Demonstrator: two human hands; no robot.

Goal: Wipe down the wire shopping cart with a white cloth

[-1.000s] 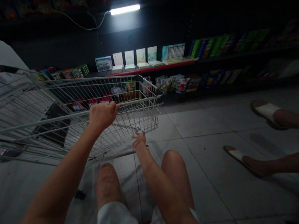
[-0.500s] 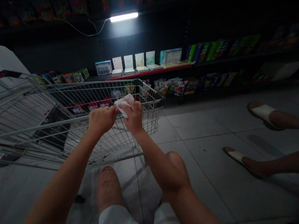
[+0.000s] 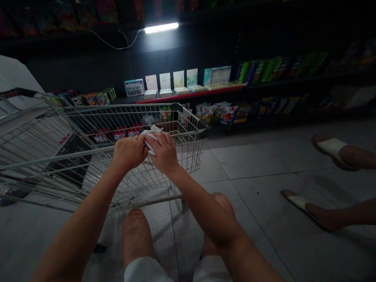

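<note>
A metal shopping cart (image 3: 97, 152) stands in front of me, its wire basket stretching from the left to the middle. My left hand (image 3: 129, 152) is closed round the near top rail of the basket. Right beside it, my right hand (image 3: 164, 153) grips a crumpled white wipe (image 3: 152, 130) and presses it at the same rail. Part of the wipe shows between the two hands; the rest lies hidden under my right fingers. Whether it is paper or cloth, I cannot make out.
Behind the cart runs a dark shelf with books (image 3: 179, 81), snack bags (image 3: 227, 113) and green packages (image 3: 260, 71). A lit tube lamp (image 3: 161, 28) hangs above. At the right are another person's feet in light shoes (image 3: 331, 146) on the tiled floor (image 3: 256, 171).
My right hand with the wipe has moved slightly down and closer to my left hand, its fingers now flatter over the rail. My left hand still holds the rail.
</note>
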